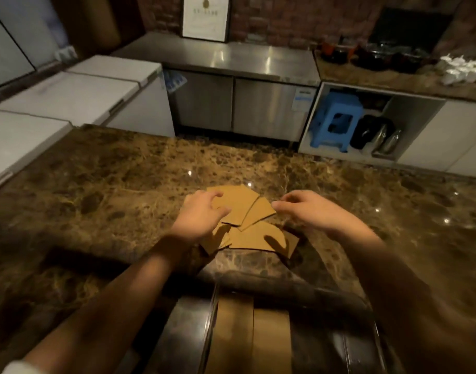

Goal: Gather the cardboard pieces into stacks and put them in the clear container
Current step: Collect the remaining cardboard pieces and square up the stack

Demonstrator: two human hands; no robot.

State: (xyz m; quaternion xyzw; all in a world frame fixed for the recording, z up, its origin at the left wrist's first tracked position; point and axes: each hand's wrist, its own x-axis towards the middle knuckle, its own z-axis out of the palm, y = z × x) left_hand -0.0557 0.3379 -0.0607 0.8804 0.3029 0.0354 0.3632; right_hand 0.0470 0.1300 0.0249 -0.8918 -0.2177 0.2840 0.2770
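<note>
Several brown cardboard pieces [247,225] lie fanned and overlapping on the marble counter [110,190]. My left hand [201,214] rests over the left side of the pile, fingers spread and curled, touching the top pieces. Just right of the pile my right hand [304,209] hovers with fingers apart, the fingertips near the edge of a piece. The clear container [258,333] stands at the near edge between my forearms, with two stacks of cardboard [253,336] inside it.
White chest freezers [77,95] stand to the left. A steel cabinet counter [218,63] runs along the back wall. A blue stool [336,120] sits in an open shelf at right, beside dark items.
</note>
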